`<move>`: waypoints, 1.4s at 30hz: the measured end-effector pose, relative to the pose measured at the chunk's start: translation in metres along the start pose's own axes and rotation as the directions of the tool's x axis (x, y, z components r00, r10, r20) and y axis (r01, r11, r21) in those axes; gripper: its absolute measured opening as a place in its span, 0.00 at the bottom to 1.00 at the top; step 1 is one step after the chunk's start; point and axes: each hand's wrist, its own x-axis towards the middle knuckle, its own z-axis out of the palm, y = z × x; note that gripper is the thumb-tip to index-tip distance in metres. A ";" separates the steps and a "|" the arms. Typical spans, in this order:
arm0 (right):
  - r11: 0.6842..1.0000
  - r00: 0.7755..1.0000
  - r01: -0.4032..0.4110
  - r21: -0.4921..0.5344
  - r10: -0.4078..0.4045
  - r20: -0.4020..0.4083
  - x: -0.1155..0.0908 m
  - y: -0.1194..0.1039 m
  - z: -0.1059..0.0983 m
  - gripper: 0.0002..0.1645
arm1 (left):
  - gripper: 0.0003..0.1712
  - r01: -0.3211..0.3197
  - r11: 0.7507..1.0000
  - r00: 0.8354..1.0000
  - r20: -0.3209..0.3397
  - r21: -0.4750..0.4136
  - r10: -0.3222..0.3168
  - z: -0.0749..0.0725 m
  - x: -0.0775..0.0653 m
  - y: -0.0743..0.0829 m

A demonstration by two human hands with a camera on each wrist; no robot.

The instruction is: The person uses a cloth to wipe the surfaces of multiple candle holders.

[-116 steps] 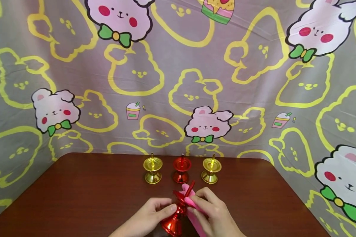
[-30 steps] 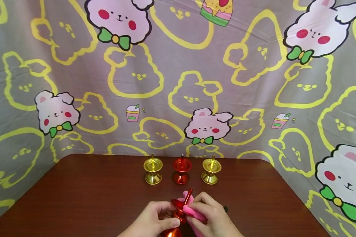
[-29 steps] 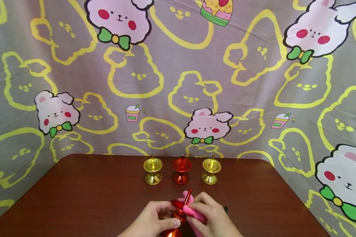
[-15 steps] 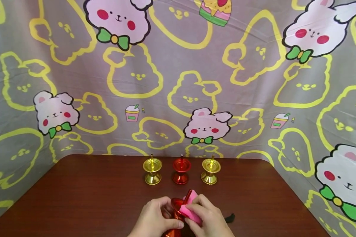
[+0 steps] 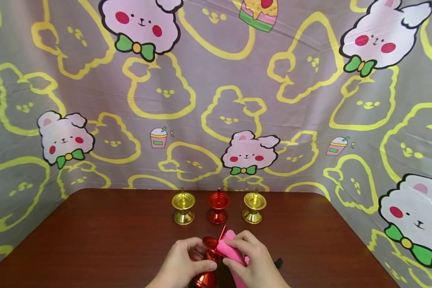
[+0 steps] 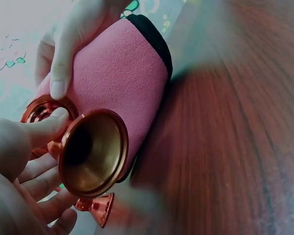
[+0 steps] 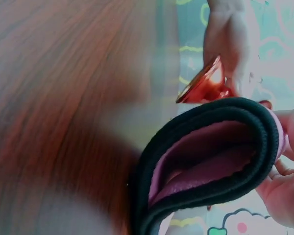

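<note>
My left hand (image 5: 183,260) grips a shiny red candle holder (image 5: 206,279) around its stem, thumb on the near side. The holder leans, with its thin spike tilted to the right. Its hollow, gold-toned base (image 6: 95,152) faces the left wrist view. In my right hand (image 5: 253,256) is a folded pink cloth (image 5: 230,253), pinched against the rim of the holder's dish beside the spike. The cloth has a black border (image 7: 201,191), which loops toward the right wrist view. Part of the dish is hidden behind the cloth.
Beyond my hands stand a gold candle holder (image 5: 184,217), a red candle holder (image 5: 217,216) and another gold candle holder (image 5: 253,216) in a row. The brown wooden table (image 5: 104,236) ends at a curtain (image 5: 187,128) printed with cartoon animals.
The cloth has shifted along the dish rim and now bunches to the right of the spike. The held candle holder has turned and moved slightly left in view, its base showing more.
</note>
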 end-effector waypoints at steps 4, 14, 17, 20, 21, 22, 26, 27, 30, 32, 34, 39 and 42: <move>0.970 0.975 -0.212 0.118 0.219 -0.050 0.001 -0.003 -0.004 0.18 | 0.16 0.023 0.988 1.000 0.007 -0.155 -0.022 -0.005 0.000 0.000; 0.687 0.754 -0.620 0.378 0.655 0.048 0.003 -0.001 -0.006 0.16 | 0.23 0.022 0.929 1.000 -0.006 -0.369 -0.026 -0.006 0.000 0.002; 0.632 0.732 -0.645 0.430 0.671 0.114 0.002 -0.002 -0.005 0.18 | 0.23 0.031 0.913 0.999 0.015 -0.406 -0.028 -0.003 0.001 0.003; 0.587 0.727 -0.652 0.479 0.665 0.174 0.002 -0.003 -0.003 0.20 | 0.24 0.016 0.900 0.999 0.038 -0.436 0.001 0.000 0.001 0.003; 0.569 0.724 -0.655 0.497 0.661 0.196 0.002 -0.004 -0.002 0.20 | 0.24 0.010 0.896 0.999 0.044 -0.443 0.011 0.001 0.000 0.003; 0.554 0.724 -0.656 0.513 0.655 0.217 0.001 -0.004 -0.002 0.21 | 0.24 0.004 0.897 0.999 0.042 -0.441 0.016 0.002 0.000 0.003; 0.537 0.738 -0.646 0.542 0.619 0.267 -0.002 -0.005 0.000 0.21 | 0.23 0.008 0.900 1.000 0.027 -0.436 0.004 0.004 0.000 0.003; 0.554 0.752 -0.635 0.539 0.602 0.268 -0.003 -0.004 0.000 0.20 | 0.23 0.017 0.902 1.000 0.021 -0.432 -0.009 0.005 0.000 0.004; 0.649 0.811 -0.575 0.499 0.533 0.241 -0.005 -0.003 0.001 0.16 | 0.21 0.043 0.904 0.999 0.013 -0.426 -0.041 0.006 -0.001 0.004; 0.711 0.847 -0.526 0.466 0.489 0.209 -0.005 -0.003 0.002 0.13 | 0.19 0.056 0.909 0.998 0.011 -0.412 -0.056 0.007 -0.001 0.005; 0.749 0.870 -0.490 0.446 0.457 0.187 -0.006 -0.003 0.002 0.12 | 0.18 0.062 0.917 0.998 0.005 -0.394 -0.065 0.008 -0.002 0.006; 0.800 0.897 -0.437 0.410 0.420 0.137 -0.008 -0.003 0.003 0.10 | 0.16 0.045 0.923 0.999 -0.009 -0.383 -0.053 0.012 -0.003 0.007; 0.825 0.904 -0.419 0.378 0.416 0.095 -0.009 -0.004 0.003 0.09 | 0.16 0.025 0.916 0.999 -0.014 -0.400 -0.034 0.015 -0.002 0.007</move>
